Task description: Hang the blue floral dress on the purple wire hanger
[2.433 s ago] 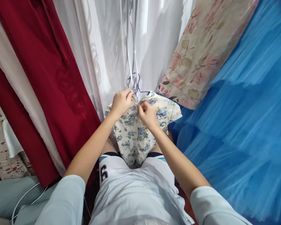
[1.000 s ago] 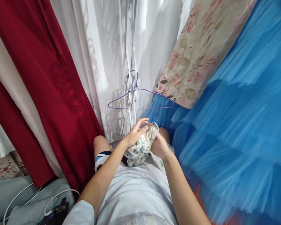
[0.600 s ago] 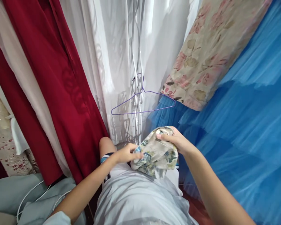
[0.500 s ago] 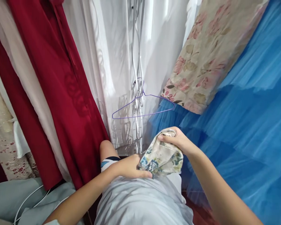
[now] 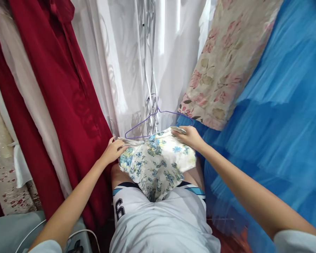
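Note:
A pair of white shorts with blue and yellow flowers (image 5: 158,160) is stretched out in front of my lap. My left hand (image 5: 114,150) is closed on the left end of its waistband. Closed on the waistband's other side is my right hand (image 5: 190,137), thumb over the folded edge. Just behind the shorts hangs a thin purple hanger (image 5: 139,125), its bottom bar partly hidden by the cloth.
A white metal stand (image 5: 149,59) rises behind the hanger, before white curtains (image 5: 123,70). Red cloth (image 5: 68,105) hangs at left; a pink-flowered garment (image 5: 213,73) and a blue tulle dress (image 5: 260,140) hang at right. A grey surface with a white cable (image 5: 89,231) lies lower left.
The shorts went from bunched up to spread wide and came up to the hanger's bottom bar. My left hand moved left and up to the waistband; my right hand rose slightly.

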Action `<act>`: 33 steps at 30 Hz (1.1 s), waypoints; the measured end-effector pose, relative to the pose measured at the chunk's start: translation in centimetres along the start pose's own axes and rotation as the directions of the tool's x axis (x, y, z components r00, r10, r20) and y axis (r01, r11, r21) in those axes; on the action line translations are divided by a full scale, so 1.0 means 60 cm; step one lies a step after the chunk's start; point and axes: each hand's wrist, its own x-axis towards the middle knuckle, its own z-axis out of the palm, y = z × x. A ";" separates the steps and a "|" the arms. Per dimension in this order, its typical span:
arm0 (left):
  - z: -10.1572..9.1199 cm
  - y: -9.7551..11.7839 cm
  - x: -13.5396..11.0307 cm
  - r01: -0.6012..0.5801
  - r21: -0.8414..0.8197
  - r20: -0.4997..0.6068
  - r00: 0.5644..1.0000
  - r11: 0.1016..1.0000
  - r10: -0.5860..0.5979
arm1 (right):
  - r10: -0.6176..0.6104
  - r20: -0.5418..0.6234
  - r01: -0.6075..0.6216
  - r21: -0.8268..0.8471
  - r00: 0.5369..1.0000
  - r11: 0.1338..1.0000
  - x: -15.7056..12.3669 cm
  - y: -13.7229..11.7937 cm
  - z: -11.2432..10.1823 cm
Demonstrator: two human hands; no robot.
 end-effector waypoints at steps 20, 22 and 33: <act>0.087 0.078 0.184 -0.067 -0.021 -0.305 0.951 0.998 0.057 | -0.114 -0.202 0.054 -0.280 0.973 0.958 -0.016 0.047 0.004; 0.088 0.071 0.186 -0.082 -0.070 -0.264 0.963 0.994 0.061 | -0.120 -0.396 0.039 -0.206 0.910 0.978 -0.006 0.070 -0.027; -0.016 0.031 0.196 0.556 -0.624 0.464 0.829 0.549 -0.313 | 0.143 0.123 -0.152 0.071 0.982 0.986 0.062 0.052 -0.159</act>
